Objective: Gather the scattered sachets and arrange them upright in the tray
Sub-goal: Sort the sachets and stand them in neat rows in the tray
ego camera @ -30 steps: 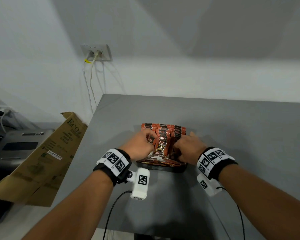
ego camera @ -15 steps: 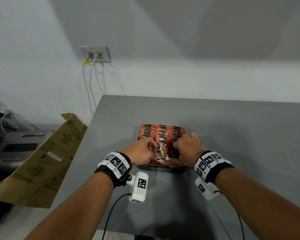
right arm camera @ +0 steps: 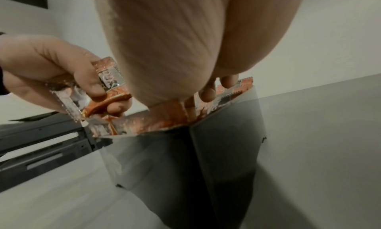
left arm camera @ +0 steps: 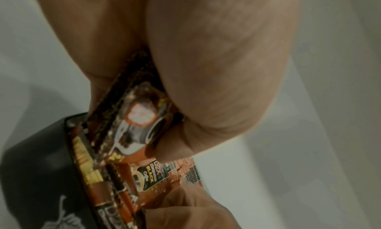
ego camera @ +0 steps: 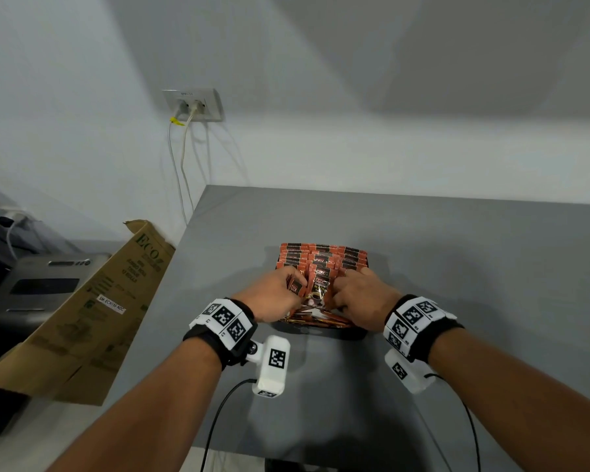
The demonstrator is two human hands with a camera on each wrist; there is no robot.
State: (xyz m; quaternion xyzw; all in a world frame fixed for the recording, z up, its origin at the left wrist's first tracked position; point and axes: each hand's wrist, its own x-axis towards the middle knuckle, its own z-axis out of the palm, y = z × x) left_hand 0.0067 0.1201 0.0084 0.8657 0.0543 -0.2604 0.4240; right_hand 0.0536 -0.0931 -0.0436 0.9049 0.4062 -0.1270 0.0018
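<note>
A black tray [ego camera: 334, 332] on the grey table [ego camera: 474, 267] holds rows of upright orange-brown coffee sachets [ego camera: 322, 254]. A few more sachets lie flat at its front [ego camera: 321, 321]. My left hand [ego camera: 295, 284] is over the tray's front left and grips a small bunch of sachets [left arm camera: 134, 121] between thumb and fingers. That bunch [right arm camera: 110, 79] also shows in the right wrist view, above the tray wall [right arm camera: 216, 159]. My right hand [ego camera: 342, 291] is at the front right. Its fingertips [right arm camera: 208, 94] curl over the tops of the upright sachets.
A flattened cardboard box [ego camera: 82, 318] leans against the table's left edge. Behind it stands a grey machine [ego camera: 45, 284]. A wall socket [ego camera: 193, 105] with hanging cables is at the back left. Bare table surface lies to the tray's right and behind it.
Both hands stayed at the tray's front and shifted slightly toward the upright rows. The sachets between them now stand more upright.
</note>
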